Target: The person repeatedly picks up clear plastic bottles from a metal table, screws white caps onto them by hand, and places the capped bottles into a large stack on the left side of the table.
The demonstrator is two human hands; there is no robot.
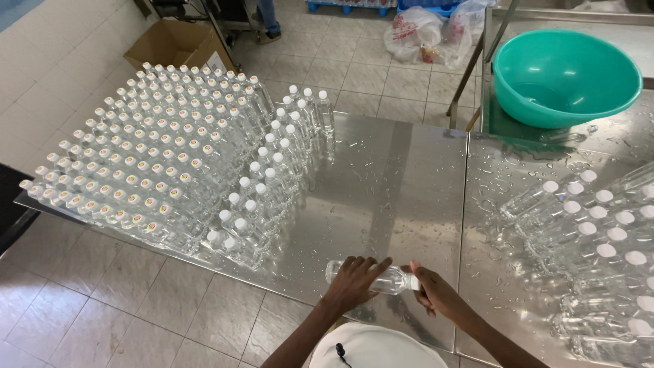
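Note:
A clear plastic bottle (390,279) with a white cap lies on its side near the front edge of the wet steel table (381,184). My left hand (354,281) wraps over the bottle's body. My right hand (432,292) grips its capped end. A large block of upright clear bottles (157,146) with white caps fills the table's left part, and a narrower group of upright bottles (272,177) stands at its right side. On the right table, several capped bottles (593,232) lie piled on their sides.
A teal plastic basin (564,75) sits at the back right on the second steel table (518,170). An open cardboard box (178,44) and plastic bags (426,31) rest on the tiled floor beyond. Someone's legs (267,17) show at the top.

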